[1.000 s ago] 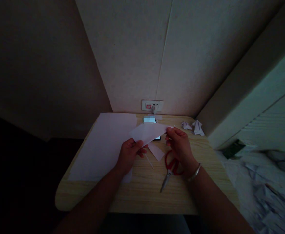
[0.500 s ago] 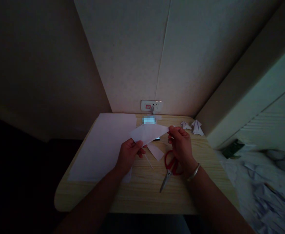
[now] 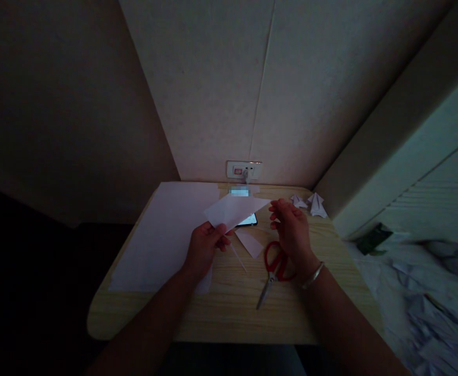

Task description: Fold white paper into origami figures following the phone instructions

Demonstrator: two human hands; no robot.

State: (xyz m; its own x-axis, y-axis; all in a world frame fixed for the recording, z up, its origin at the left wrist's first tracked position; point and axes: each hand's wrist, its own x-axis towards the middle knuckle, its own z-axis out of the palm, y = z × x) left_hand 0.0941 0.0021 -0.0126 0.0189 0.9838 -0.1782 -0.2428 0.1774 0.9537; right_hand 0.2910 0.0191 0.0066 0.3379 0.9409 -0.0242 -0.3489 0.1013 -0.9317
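Observation:
A folded white piece of paper [image 3: 234, 210] with a pointed right end is held up over the table. My left hand [image 3: 205, 245] pinches its lower left edge between thumb and fingers. At the pointed tip, my right hand [image 3: 289, 222] has its thumb and forefinger closed, the other fingers curled loosely. Behind and below the paper lies a phone [image 3: 248, 220] with a lit screen, partly covered. A small paper offcut [image 3: 250, 244] and a thin paper strip [image 3: 237, 258] rest beneath the hands. Red-handled scissors [image 3: 271, 279] lie beside my right wrist, blades toward me.
Large white sheets [image 3: 162, 230] cover the left of the wooden table [image 3: 213, 324]. Two small folded paper shapes [image 3: 315, 204] stand at the back right. A wall socket [image 3: 244, 170] with a plug is behind. Crumpled papers [image 3: 436, 324] lie to the right, beyond the table.
The folded paper has tilted and shifted slightly left and up, uncovering more of the phone screen. My right fingers have moved up a little at its tip and loosened somewhat.

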